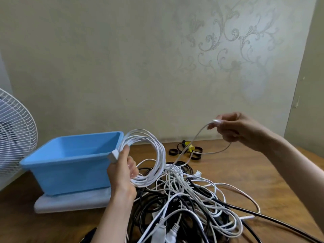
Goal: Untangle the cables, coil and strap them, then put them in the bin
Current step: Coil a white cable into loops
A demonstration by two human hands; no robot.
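The left hand (122, 171) grips a white cable coil (149, 155) beside the blue bin (70, 163) on the table (245, 172). The right hand (236, 130), raised, pinches the cable's free strand (196, 137) above the tangled pile (184, 204). Black straps (185, 151) lie behind.

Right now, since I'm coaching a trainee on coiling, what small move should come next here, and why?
Probably swing the right hand toward the left hand and lay one more loop onto the white coil it holds. The right fingers pinch a loose run of that cable, and more trails over the table near the straps, so strapping seems premature.
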